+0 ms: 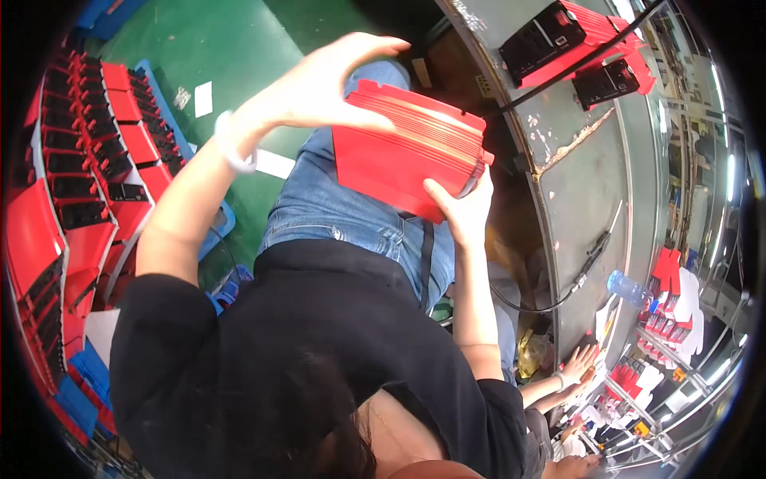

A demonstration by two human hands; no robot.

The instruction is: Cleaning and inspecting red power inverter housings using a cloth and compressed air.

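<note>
A red ribbed metal device case (407, 148) is held tilted above my lap. My right hand (469, 209) grips its right end, with the thumb on the near face and the other fingers mostly hidden behind. My left hand (339, 80) is at the far left corner of the case. Its thumb lies over the ribbed face, while the index finger stretches out past the far edge with a gap to the case. Two more red devices with black end panels, one larger (546, 40) and one smaller (610, 82), stand on the bench at the far right.
Stacked red devices with black ends (76, 160) fill the left side beside a blue tray edge (163, 100). The metal bench (574, 191) runs along my right, bearing a black cable with a probe (590, 259) and a clear bottle (629, 289). Another person's hands (576, 367) work farther along.
</note>
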